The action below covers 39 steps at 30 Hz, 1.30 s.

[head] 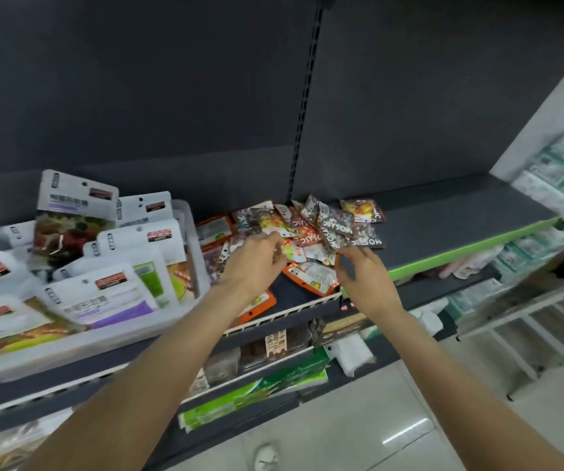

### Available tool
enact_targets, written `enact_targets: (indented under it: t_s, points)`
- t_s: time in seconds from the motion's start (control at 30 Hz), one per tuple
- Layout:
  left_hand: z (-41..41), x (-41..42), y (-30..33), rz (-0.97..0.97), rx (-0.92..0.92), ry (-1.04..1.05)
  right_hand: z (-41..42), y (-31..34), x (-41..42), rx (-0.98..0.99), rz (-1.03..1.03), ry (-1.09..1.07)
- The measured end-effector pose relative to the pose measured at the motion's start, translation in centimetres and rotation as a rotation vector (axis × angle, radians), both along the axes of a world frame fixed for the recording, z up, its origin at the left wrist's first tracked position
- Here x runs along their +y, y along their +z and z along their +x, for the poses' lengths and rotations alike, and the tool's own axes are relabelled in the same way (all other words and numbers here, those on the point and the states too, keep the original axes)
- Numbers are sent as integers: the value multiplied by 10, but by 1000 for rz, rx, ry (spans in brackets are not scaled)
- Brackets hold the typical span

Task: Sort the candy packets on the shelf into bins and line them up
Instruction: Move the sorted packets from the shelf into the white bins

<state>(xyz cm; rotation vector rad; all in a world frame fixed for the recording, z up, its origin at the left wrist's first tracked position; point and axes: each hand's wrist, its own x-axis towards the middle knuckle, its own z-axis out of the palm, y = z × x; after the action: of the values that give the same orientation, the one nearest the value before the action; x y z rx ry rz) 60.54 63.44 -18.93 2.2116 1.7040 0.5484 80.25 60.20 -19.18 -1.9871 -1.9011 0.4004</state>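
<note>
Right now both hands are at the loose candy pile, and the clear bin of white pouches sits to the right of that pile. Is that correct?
Not quite. The head view shows the clear bin to the left of the candy pile, not the right. Both the left hand and right hand are at the pile.

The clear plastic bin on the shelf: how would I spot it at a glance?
Look at the dark grey shelf with the green front edge. At its left end sits the clear plastic bin, left of the loose heap of candy packets. It alone is a container, filled with large white pouches standing upright.
</note>
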Motion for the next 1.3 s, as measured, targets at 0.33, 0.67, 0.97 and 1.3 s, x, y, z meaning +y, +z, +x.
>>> enact_targets:
  t_s: [0.33,0.67,0.97,1.3]
  points:
    - [24,105,-60,-173,221,59,43,-51,133,-16,-172,40]
    - [17,110,-91,-300,273,120,63,-99,184,-164,-390,200]
    - [29,105,-91,-259,307,196,65,-90,186,-251,-148,359]
    - [31,99,-95,-193,357,166,74,-78,183,-355,-16,372]
